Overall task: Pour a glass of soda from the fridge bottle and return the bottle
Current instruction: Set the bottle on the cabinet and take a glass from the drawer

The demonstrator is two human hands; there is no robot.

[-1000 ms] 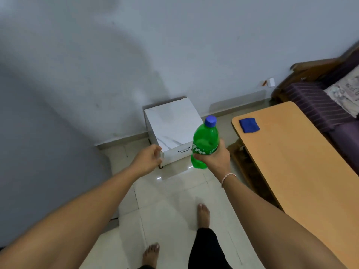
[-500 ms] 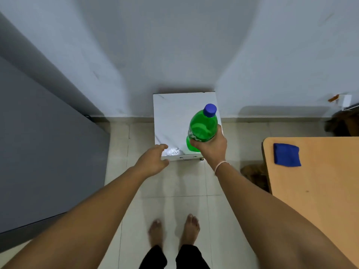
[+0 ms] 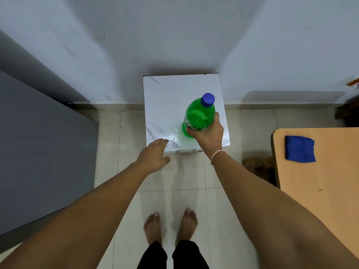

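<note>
Head view: a person stands barefoot on a tiled floor (image 3: pixel 174 191), looking down at a small white fridge (image 3: pixel 174 105) set in the corner where two walls meet.
Soda bottle: a green bottle (image 3: pixel 199 117) with a blue cap (image 3: pixel 207 99) is over the right half of the fridge top, tilted a little with the cap away from the person; whether its base touches the top I cannot tell.
Right hand: the right hand (image 3: pixel 208 135) is wrapped around the bottle's lower body, with a thin light band at the wrist.
Left hand: the left hand (image 3: pixel 153 158) holds nothing, its fingers loosely spread, the fingertips at the fridge's front left edge.
Fridge top: glossy, with a bright glare patch just left of the bottle.
Bench: a wooden bench (image 3: pixel 320 191) at the right edge carries a folded blue cloth (image 3: pixel 299 149), well apart from the fridge.
Left side: a grey panel (image 3: pixel 38 142) fills the left of the frame.
</note>
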